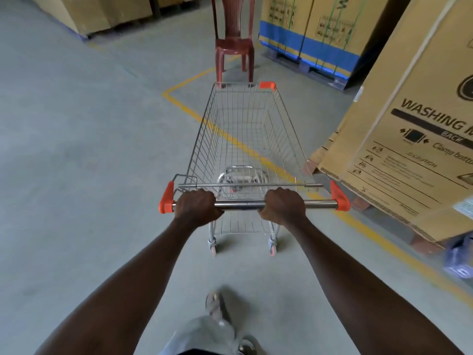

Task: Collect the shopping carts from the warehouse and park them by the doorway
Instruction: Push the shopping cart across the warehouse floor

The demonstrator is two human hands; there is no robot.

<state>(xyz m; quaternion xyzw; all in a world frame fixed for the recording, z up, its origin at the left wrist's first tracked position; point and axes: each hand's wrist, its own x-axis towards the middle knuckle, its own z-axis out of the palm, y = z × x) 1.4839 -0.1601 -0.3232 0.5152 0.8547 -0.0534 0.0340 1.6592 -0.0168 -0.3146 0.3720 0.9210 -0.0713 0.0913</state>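
A wire shopping cart (204, 139) with orange plastic corners stands on the grey floor straight in front of me, its basket empty. Its steel handle bar (243, 204) runs across the middle of the view. My left hand (196, 207) grips the bar near its left end. My right hand (284, 205) grips the bar right of centre. Both arms are stretched forward. The cart's two rear wheels (213, 248) rest on the floor below the bar.
A dark red plastic chair (234, 44) stands just beyond the cart's front. Large cardboard washing-machine boxes (409, 129) on pallets crowd the right side. More boxes (309, 29) stand at the back right and back left. A yellow floor line (189, 108) passes under the cart.
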